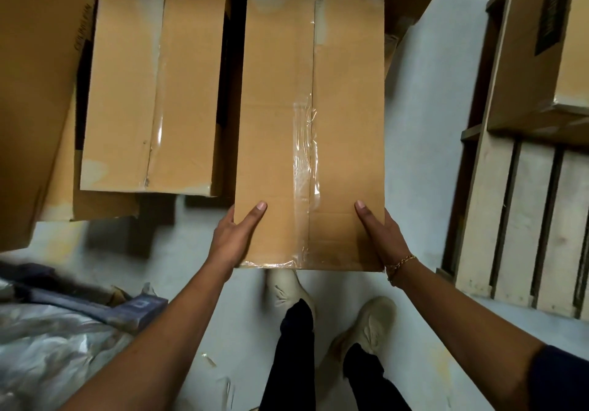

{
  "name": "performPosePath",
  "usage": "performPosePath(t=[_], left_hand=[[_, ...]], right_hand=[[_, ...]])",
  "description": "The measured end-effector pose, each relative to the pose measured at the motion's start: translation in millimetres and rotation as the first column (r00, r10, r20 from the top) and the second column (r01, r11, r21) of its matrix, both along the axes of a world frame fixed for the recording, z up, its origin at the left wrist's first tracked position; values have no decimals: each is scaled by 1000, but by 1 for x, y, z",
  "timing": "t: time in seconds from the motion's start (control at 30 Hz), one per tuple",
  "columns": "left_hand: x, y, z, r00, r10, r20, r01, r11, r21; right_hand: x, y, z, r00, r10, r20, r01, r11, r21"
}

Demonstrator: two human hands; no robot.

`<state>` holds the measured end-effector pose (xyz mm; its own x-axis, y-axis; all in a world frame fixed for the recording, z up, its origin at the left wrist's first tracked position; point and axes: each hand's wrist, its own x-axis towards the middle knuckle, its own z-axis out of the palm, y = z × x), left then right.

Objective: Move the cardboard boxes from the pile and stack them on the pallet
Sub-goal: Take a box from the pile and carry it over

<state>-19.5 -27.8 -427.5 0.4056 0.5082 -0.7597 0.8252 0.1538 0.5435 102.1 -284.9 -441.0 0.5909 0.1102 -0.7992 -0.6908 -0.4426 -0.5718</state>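
A long taped cardboard box (306,98) is held in the air in front of me, above the pale floor and my feet. My left hand (234,238) grips its near left corner, thumb on top and fingers hidden underneath. My right hand (381,235) grips the near right corner the same way. The pile of cardboard boxes (153,85) lies to the left and behind the held box. The wooden pallet (516,219) stands at the right, with one cardboard box (541,43) on it.
A large tilted box (35,91) fills the far left. Crumpled plastic sheeting (47,356) and dark flat items (95,299) lie at the lower left. Bare pale floor (424,155) runs between the pile and the pallet.
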Motion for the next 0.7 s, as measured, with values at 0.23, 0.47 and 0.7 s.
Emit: performPosePath(t=[0.23, 0.47, 0.7], left_hand=[[-38, -56, 59, 1000, 9, 12, -10, 999, 36], [-58, -123, 114, 1000, -19, -3, 19, 1000, 11], [-74, -174, 130, 995, -100, 13, 100, 995, -10]], right_hand=[[-27, -52, 57, 999, -34, -22, 37, 990, 133], [-38, -120, 121, 1000, -9, -1, 9, 984, 175], [-76, -187, 140, 997, -70, 26, 66, 987, 144]])
